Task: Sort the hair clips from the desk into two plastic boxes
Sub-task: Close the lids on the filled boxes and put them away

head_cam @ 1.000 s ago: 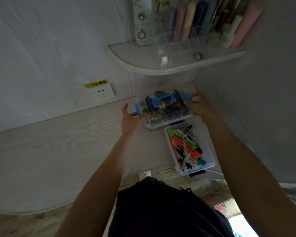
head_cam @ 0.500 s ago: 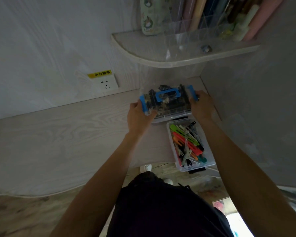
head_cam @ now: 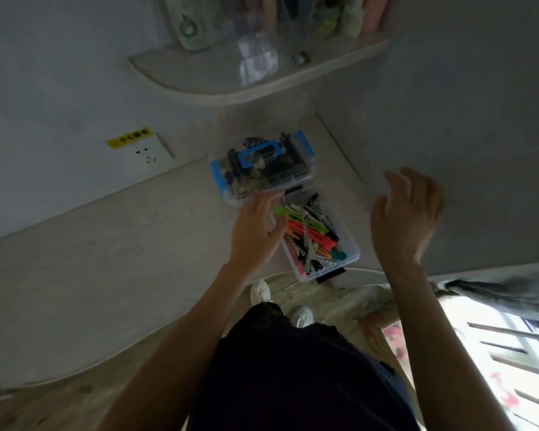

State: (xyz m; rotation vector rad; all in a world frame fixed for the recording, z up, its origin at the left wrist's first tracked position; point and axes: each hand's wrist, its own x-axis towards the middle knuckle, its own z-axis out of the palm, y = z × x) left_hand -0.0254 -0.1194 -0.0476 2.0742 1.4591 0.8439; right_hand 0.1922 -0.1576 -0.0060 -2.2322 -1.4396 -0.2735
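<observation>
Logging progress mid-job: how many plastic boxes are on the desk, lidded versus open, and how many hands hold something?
Lidded box with blue latches: 1
Open box of coloured clips: 1
Hands holding something: 0; left hand and right hand hold nothing
Total boxes: 2
</observation>
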